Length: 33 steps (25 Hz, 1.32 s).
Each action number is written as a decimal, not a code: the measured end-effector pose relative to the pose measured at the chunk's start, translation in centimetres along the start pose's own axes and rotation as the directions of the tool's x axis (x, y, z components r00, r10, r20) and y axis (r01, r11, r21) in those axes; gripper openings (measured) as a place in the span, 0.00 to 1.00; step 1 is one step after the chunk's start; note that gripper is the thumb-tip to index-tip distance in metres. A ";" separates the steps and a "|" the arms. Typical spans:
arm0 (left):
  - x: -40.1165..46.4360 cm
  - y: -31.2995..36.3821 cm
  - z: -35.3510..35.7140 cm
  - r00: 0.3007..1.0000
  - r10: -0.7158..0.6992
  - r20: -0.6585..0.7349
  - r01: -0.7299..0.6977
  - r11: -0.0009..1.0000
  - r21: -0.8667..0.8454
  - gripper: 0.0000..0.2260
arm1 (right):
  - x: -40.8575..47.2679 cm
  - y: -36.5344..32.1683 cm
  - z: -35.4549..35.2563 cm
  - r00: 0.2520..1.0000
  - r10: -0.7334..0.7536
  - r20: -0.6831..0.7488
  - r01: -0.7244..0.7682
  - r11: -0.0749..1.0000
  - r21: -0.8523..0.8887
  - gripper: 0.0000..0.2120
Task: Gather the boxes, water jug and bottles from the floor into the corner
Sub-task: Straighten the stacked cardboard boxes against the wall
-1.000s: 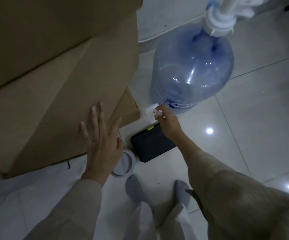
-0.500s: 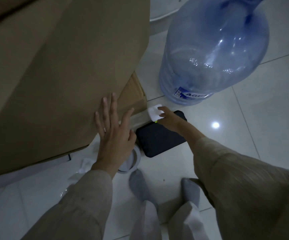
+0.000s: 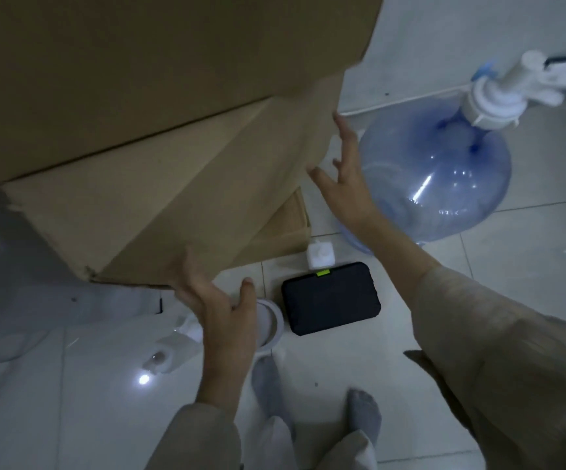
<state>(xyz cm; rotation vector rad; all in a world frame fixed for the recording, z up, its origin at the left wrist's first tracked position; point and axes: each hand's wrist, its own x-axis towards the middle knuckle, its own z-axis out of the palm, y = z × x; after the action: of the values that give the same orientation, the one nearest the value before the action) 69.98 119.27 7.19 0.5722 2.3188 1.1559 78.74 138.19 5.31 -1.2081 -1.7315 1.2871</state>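
A big brown cardboard box (image 3: 159, 184) fills the upper left, with another box (image 3: 145, 45) stacked above it and a smaller one (image 3: 291, 228) under its right corner. My left hand (image 3: 220, 300) is open, fingers against the big box's lower near edge. My right hand (image 3: 346, 171) is open with spread fingers at the box's right edge. The blue water jug (image 3: 444, 178) with a white pump top (image 3: 492, 96) stands on the floor right of that hand.
A small white plug-like block (image 3: 320, 254) lies on the tiles beside a black flat case (image 3: 330, 301) with a green tab. A white round lid (image 3: 268, 325) and white plastic wrap (image 3: 13, 283) lie at left. My socked feet (image 3: 312, 412) stand below.
My right hand let go of the small white block, which now lies on the floor, and rose to the box's right edge. My left hand slid down to the box's lower edge.
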 end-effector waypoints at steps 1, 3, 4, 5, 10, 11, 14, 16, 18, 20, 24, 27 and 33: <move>0.5 0.0 -0.8 0.993 -0.088 -0.075 0.083 0.994 -0.072 0.34 | 0.6 -0.8 0.1 0.999 -0.036 -0.040 0.036 0.999 0.010 0.35; 1.7 -0.8 -2.5 0.965 -0.194 -0.175 0.164 0.972 -0.168 0.28 | 1.6 -2.0 0.5 0.995 -0.035 -0.092 0.041 0.997 0.069 0.39; 2.3 -1.2 -3.1 0.964 -0.204 -0.169 0.173 0.968 -0.182 0.27 | 2.1 -2.4 0.6 0.996 -0.017 -0.092 0.025 0.996 0.088 0.42; 2.7 -1.6 -3.4 0.969 -0.193 -0.154 0.164 0.969 -0.183 0.26 | 2.6 -2.4 0.6 0.997 -0.001 -0.078 0.008 0.996 0.086 0.45; 5.4 -3.8 -2.9 0.951 -0.044 -0.307 -0.032 0.971 -0.236 0.31 | 5.0 1.3 0.3 0.996 0.079 0.051 -0.081 0.996 0.033 0.49; 6.4 -4.8 -2.9 0.937 0.005 -0.350 -0.093 0.967 -0.235 0.33 | 5.3 2.1 0.7 0.994 0.074 0.078 -0.075 0.997 0.012 0.47; 10.0 -9.4 -2.9 0.861 0.256 -0.439 -0.314 0.947 -0.063 0.37 | 5.5 4.5 3.7 0.998 -0.036 0.057 0.035 0.999 0.022 0.40; 11.8 -12.1 -3.1 0.785 0.412 -0.462 -0.427 0.901 0.077 0.37 | 4.8 7.0 6.1 0.996 -0.081 -0.046 0.086 0.990 0.112 0.43; 13.9 -14.5 -2.7 0.711 0.522 -0.470 -0.524 0.840 0.140 0.37 | 4.2 9.8 7.8 0.986 -0.132 -0.101 0.146 0.979 0.142 0.47; 16.0 -16.9 -2.2 0.685 0.565 -0.460 -0.557 0.813 0.169 0.37 | 3.9 12.5 8.7 0.981 -0.183 -0.062 0.189 0.976 0.106 0.49; 17.9 -19.5 -0.8 0.676 0.527 -0.515 -0.547 0.827 0.128 0.43 | 2.7 16.1 8.3 0.969 -0.245 0.035 0.245 0.970 0.013 0.51; 17.4 -19.1 -0.1 0.731 0.455 -0.508 -0.527 0.850 0.005 0.43 | 1.9 16.9 7.9 0.960 -0.270 0.079 0.272 0.962 -0.018 0.55; 17.4 -20.2 -1.3 0.783 0.456 -0.422 -0.531 0.844 -0.073 0.48 | 1.3 16.5 9.0 0.969 -0.244 0.038 0.247 0.953 -0.178 0.68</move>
<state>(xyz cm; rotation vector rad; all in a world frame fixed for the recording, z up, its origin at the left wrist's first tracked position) 52.33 117.04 -12.72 1.0035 2.4053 1.8674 75.05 137.79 -13.19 -1.0419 -1.9752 1.0123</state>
